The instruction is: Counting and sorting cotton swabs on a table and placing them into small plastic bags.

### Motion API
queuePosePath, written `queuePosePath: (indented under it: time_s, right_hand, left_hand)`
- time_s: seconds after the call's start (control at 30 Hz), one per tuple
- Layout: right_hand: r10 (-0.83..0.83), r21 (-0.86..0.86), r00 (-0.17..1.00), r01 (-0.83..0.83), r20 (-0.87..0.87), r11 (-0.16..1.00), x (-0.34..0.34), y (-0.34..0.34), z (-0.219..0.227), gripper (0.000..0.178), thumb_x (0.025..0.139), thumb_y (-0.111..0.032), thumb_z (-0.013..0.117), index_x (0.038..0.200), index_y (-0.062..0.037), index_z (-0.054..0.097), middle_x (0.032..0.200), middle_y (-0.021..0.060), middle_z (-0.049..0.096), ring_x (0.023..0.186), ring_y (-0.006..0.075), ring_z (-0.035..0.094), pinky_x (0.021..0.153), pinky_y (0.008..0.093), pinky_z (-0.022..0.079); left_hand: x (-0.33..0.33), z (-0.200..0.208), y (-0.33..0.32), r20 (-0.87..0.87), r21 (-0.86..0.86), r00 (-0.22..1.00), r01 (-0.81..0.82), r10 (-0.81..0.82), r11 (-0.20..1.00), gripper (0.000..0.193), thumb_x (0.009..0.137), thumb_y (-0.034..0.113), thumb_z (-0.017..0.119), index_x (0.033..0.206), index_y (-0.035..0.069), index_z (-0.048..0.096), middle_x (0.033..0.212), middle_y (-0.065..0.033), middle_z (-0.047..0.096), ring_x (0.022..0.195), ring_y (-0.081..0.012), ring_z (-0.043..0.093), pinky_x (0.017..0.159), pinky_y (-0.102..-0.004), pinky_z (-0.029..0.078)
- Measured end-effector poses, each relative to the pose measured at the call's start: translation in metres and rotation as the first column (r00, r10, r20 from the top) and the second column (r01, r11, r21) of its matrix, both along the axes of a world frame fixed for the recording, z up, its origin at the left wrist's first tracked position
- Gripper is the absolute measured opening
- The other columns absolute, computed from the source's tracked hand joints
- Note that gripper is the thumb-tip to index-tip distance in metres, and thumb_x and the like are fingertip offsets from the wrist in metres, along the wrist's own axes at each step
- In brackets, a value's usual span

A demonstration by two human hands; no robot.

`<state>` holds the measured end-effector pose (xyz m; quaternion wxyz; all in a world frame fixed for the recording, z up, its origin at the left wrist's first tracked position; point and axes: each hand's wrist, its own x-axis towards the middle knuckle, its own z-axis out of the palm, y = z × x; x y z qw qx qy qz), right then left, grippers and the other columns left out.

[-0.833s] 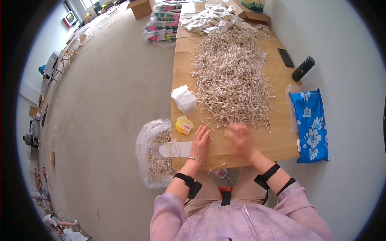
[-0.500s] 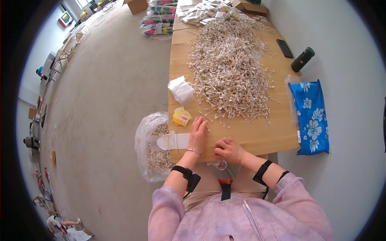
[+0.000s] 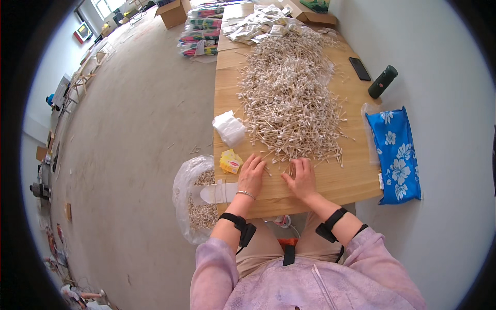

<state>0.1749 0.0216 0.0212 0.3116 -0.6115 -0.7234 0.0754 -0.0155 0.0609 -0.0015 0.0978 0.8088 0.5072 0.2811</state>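
A wide heap of cotton swabs (image 3: pixel 294 98) covers the middle of the wooden table (image 3: pixel 356 181). At the near edge of the heap, my right hand (image 3: pixel 304 181) rests with fingers stretched forward and thumb apart, its fingertips touching a few loose swabs. My left hand (image 3: pixel 251 176) lies on the tabletop to its left, fingers extended, with a swab or two by the fingertips. Beside the left hand are small yellow printed cards (image 3: pixel 230 161) and a clear plastic strip (image 3: pixel 219 192) at the table's left edge.
An open clear bag of swabs (image 3: pixel 202 206) hangs at the left edge. Behind the cards sits a stack of white plastic bags (image 3: pixel 229 128). Along the right stand a blue flowered pack (image 3: pixel 397 155), a dark green bottle (image 3: pixel 383 81) and a phone (image 3: pixel 359 69). Filled packets (image 3: pixel 263 26) lie at the far end.
My right hand has moved forward from the table's near edge to the front of the swab heap, and its fingers have straightened. My left hand stays nearly in place. The view has shifted slightly.
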Motion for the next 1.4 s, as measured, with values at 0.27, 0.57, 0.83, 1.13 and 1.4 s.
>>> queuePosePath:
  time_s: [0.27,0.57,0.83,1.13,1.4]
  right_hand:
    - [-0.287,-0.062,0.958,0.285,-0.024,0.956,-0.025,0.034,-0.013,0.040,0.073,-0.023,0.073,0.103,-0.0073,0.052,0.098,0.0115,0.052,0.097,0.0302,0.051,0.084,0.0422,0.042]
    - [0.256,0.016,0.966,-0.256,-0.029,0.967,-0.034,-0.003,-0.019,0.010,0.079,-0.008,0.063,0.088,-0.0079,0.063,0.092,0.0047,0.058,0.090,0.0270,0.053,0.081,0.0387,0.044]
    - [0.214,0.023,0.974,-0.213,-0.078,0.977,-0.012,-0.001,0.007,0.040,0.074,-0.013,0.067,0.113,-0.0073,0.059,0.107,0.0102,0.056,0.101,0.0292,0.050,0.090,0.0394,0.041]
    - [-0.047,-0.080,0.999,0.045,-0.016,0.996,-0.001,-0.023,-0.007,0.035,0.074,-0.009,0.062,0.109,-0.0042,0.059,0.104,0.0120,0.053,0.100,0.0308,0.049,0.089,0.0404,0.039]
    - [0.134,-0.150,0.984,-0.152,-0.120,0.977,-0.034,-0.012,-0.018,0.028,0.073,0.000,0.055,0.098,-0.0056,0.065,0.096,0.0103,0.055,0.094,0.0296,0.052,0.084,0.0393,0.042]
  left_hand:
    - [0.002,0.001,-0.039,0.131,0.022,0.991,-0.018,0.015,1.000,0.011,0.072,0.005,0.067,0.082,0.008,0.065,0.090,-0.0067,0.060,0.092,-0.0266,0.056,0.082,-0.0362,0.047]
    - [-0.006,0.005,-0.066,0.150,-0.030,0.987,-0.045,0.049,0.999,0.008,0.074,0.008,0.068,0.083,0.008,0.065,0.086,-0.0061,0.059,0.089,-0.0263,0.055,0.080,-0.0372,0.046]
    - [0.000,0.017,-0.063,0.157,-0.075,0.980,-0.114,0.125,0.991,0.050,0.070,0.008,0.072,0.118,0.007,0.056,0.129,-0.0137,0.045,0.123,-0.0335,0.040,0.103,-0.0422,0.035]
    - [-0.007,0.003,-0.058,0.250,-0.187,0.968,0.017,0.031,0.982,0.050,0.073,0.007,0.070,0.120,0.002,0.054,0.125,-0.0155,0.050,0.124,-0.0352,0.040,0.105,-0.0440,0.034]
    - [-0.002,0.002,-0.060,0.260,-0.132,0.963,-0.032,0.066,0.991,0.051,0.072,0.005,0.069,0.121,0.004,0.054,0.127,-0.0139,0.050,0.125,-0.0343,0.040,0.105,-0.0434,0.034]
